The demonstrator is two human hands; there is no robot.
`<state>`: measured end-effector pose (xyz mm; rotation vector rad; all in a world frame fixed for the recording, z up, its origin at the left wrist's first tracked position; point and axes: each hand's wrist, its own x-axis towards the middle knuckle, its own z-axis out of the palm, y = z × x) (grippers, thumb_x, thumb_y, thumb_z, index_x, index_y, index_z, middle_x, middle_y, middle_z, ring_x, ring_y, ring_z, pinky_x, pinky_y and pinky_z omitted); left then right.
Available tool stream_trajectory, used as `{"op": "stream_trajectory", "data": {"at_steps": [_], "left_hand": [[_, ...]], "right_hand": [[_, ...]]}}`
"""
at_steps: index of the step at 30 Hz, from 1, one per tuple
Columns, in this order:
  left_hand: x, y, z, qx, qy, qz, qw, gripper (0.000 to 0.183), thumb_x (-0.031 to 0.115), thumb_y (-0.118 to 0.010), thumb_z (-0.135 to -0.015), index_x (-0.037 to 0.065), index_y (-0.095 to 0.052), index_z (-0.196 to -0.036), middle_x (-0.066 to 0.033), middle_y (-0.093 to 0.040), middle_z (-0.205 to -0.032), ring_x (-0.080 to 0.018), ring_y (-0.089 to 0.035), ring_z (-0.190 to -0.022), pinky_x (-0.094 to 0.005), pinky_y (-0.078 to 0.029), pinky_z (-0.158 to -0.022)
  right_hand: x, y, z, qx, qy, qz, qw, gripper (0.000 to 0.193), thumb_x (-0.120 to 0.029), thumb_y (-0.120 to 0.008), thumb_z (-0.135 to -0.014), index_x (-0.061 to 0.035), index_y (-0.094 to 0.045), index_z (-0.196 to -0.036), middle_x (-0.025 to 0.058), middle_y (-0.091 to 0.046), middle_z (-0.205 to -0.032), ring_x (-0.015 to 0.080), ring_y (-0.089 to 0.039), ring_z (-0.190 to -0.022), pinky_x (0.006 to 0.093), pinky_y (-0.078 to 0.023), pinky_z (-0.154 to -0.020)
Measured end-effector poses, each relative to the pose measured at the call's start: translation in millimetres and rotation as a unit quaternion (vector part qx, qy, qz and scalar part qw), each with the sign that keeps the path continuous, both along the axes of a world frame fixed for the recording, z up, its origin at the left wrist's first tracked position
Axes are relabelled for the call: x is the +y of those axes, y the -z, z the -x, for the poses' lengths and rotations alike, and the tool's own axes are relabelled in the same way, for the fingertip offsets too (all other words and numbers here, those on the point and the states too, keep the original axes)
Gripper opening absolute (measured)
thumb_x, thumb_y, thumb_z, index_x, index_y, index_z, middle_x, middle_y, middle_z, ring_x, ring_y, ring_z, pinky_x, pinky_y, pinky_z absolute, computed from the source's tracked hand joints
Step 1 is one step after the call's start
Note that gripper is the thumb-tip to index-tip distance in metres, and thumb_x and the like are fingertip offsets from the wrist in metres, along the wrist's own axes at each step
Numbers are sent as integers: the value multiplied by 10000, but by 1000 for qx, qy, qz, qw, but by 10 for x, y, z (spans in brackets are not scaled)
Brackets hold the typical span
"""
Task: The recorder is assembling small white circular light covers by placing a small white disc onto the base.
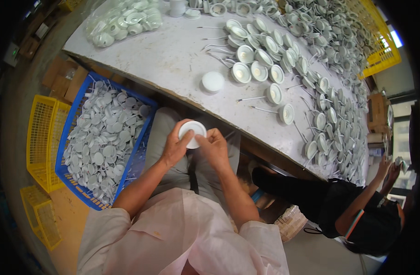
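Above my lap, both hands grip a white round downlight point(192, 129), its disc face turned up. My left hand point(175, 145) is closed on its left side, with the thumb pressing on the face. At the lower right of the rim, my right hand point(214, 148) holds it with thumb and fingers; the fingertips underneath are hidden. A white domed cover point(213, 81) lies alone on the table point(173, 68) near its front edge. To the right of it, several open downlight housings point(241, 72) with white wire leads lie in a loose group.
Left of my legs, a blue basket point(60, 158) is heaped with white downlights. Yellow crates point(40, 142) stand beyond it. A clear bag of white covers point(127, 23) sits at the table's far left. Rightward, another person point(356, 211) in black works beside heaped housings point(324, 32).
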<state>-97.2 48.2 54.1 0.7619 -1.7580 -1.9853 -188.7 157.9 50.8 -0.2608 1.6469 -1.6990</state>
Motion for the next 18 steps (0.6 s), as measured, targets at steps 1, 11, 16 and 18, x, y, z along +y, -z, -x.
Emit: {"op": "stream_trajectory", "data": {"at_steps": [1,11,16,18], "left_hand": [[-8,61,1,7,-18,-30,999,328,200,-563,-943,-1,-538,-1202,-89,-623,-1056,-138,-585,-961,-271,-475,-846],[-983,397,-996,-29,-218,-98,970,335,251,-511,-963,16,-560,-1197,-103,-659,-936,-178,-669,-687,-266,-552,-537],[-1399,1124,-1846,-113,-334,-120,928,327,248,-541,-942,60,-555,-1209,-121,-645,-1003,-242,-682,-757,-352,-596,-540],[-1439,1474,-2379,-159,-354,-113,915,338,240,-525,-946,74,-514,-1240,-120,-654,-1020,-237,-688,-746,-333,-565,-507]], "right_hand": [[-8,-4,-23,-8,-1,6,1000,263,-151,-712,-848,-83,-463,-799,-8,-549,-641,36,-484,-495,185,-376,-416],[671,-99,1045,476,282,-184,813,387,-131,-724,-809,-37,-565,-1150,130,-586,-1094,227,-553,-922,344,-455,-815],[1425,122,2038,548,260,-298,738,729,-332,-794,-741,61,-506,-1283,250,-565,-1234,359,-535,-1140,423,-400,-987],[1342,196,2070,499,220,-310,779,694,-361,-738,-796,65,-500,-1290,256,-560,-1248,342,-549,-1140,400,-400,-996]]}}
